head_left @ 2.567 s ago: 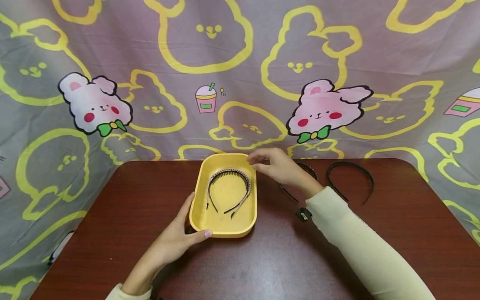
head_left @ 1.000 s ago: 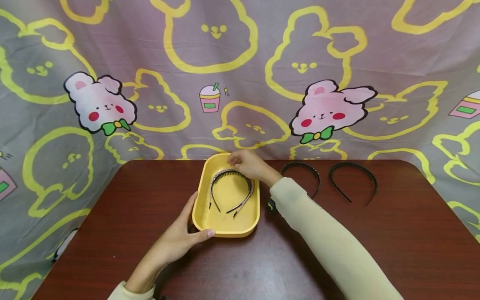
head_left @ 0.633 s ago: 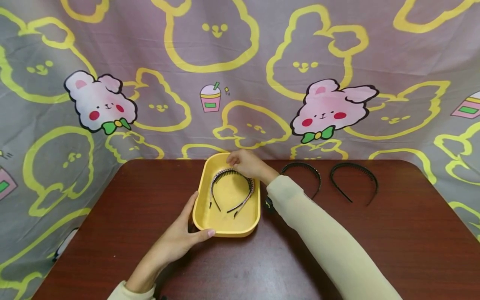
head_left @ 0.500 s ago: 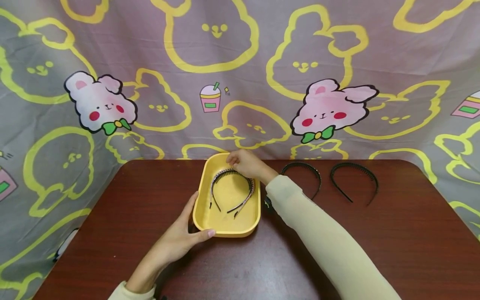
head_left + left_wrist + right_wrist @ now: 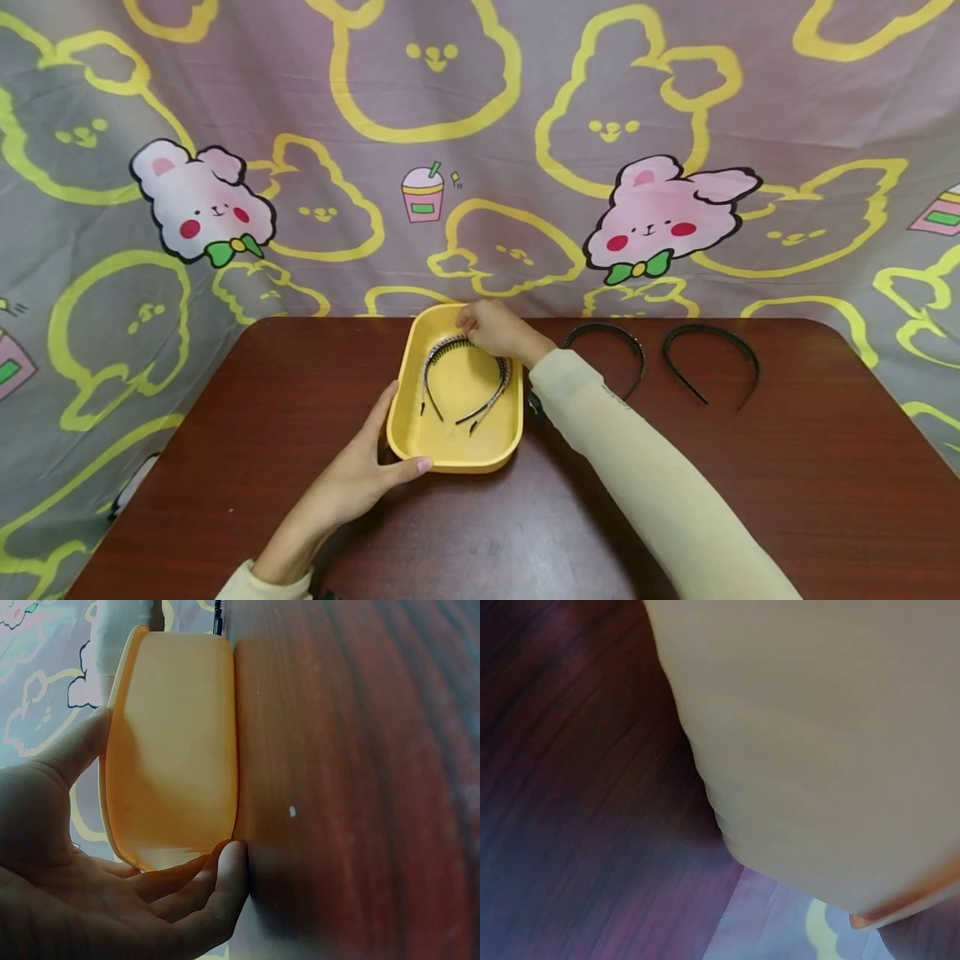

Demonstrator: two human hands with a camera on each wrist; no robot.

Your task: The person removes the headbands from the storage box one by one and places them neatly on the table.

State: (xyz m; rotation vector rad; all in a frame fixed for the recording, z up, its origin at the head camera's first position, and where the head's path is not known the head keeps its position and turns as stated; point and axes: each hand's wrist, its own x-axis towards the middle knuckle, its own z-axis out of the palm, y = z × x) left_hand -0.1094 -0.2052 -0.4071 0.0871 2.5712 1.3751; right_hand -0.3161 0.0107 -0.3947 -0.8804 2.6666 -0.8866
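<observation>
My left hand (image 5: 352,479) grips the near left corner of a yellow plastic tub (image 5: 453,464). Its thumb lies over the rim, and in the left wrist view the fingers (image 5: 232,866) reach the tub's lower edge. Inside the tub, two headbands (image 5: 426,377) lie nested, arch away from me; one is black and toothed, the other glittery. Over the tub's far right part is my right hand (image 5: 495,329), fingers bent at the top of the headbands' arch. It covers part of the arch, and whether the fingers pinch a band is hidden. Pale sleeve cloth (image 5: 802,735) fills most of the right wrist view.
Two more black toothed headbands lie on the dark red wooden table (image 5: 585,517): a nearer one (image 5: 642,358) partly behind the right forearm, and another (image 5: 712,330) farther right. A patterned curtain (image 5: 480,167) hangs along the table's back edge.
My right hand has moved left from beside the tub to above the headbands and its fingers have bent. Since then it has barely moved. The left hand keeps its hold on the tub.
</observation>
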